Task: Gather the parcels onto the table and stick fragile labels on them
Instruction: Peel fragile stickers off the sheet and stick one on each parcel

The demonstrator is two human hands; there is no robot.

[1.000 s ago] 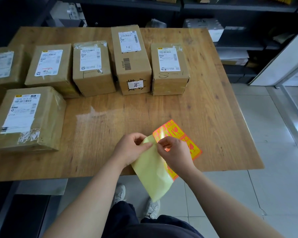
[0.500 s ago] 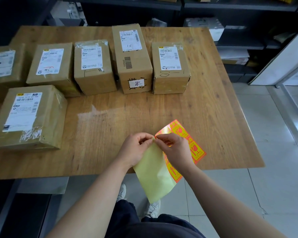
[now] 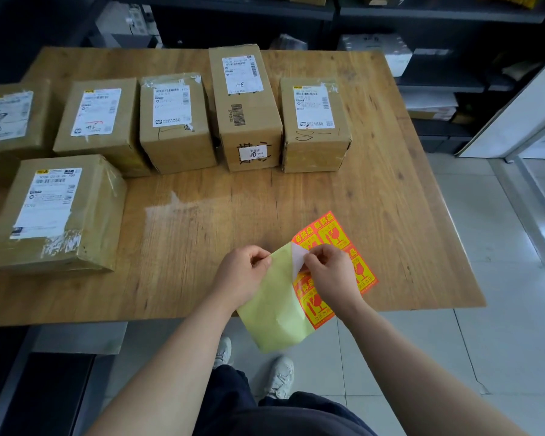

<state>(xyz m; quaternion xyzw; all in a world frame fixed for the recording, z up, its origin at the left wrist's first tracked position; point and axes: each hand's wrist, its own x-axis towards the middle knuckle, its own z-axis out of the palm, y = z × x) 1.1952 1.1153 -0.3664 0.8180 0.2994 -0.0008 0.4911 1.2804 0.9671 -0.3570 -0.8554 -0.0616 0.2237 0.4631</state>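
Orange and red printing marks the fragile-label sheet (image 3: 334, 239). It sits well in front of the tall parcel (image 3: 246, 114) and slightly to its right, over the near edge of the wooden table (image 3: 390, 215). Its yellow-green backing (image 3: 274, 313) is turned up on the left of the printed face and hangs past the table edge.

Left hand (image 3: 243, 278): fingers curled, thumb and fingers pinching the upper edge of the yellow-green backing.

Right hand (image 3: 331, 272): thumb and forefinger pinching the lifted corner of one label (image 3: 299, 261), whose white underside shows. The hand hides the rest of that label, so how far it is peeled cannot be told.

All parcels are brown cardboard with white shipping slips on top, and all rest on the table. The tall parcel stands in the back row.
- Just right of it is a shorter parcel (image 3: 315, 127).
- Just left of it is a taped parcel (image 3: 173, 121).
- Further left is a flat parcel (image 3: 98, 121).
- Furthest left is an edge parcel (image 3: 10, 118), partly cut off by the frame.
- Far left of the tall parcel and nearer the person lies a large parcel (image 3: 57, 215).

Behind the tall parcel is dark shelving (image 3: 438, 89) holding white boxes and papers. Well in front of it, below the table edge, white shoes (image 3: 280, 376) stand on grey tiles.
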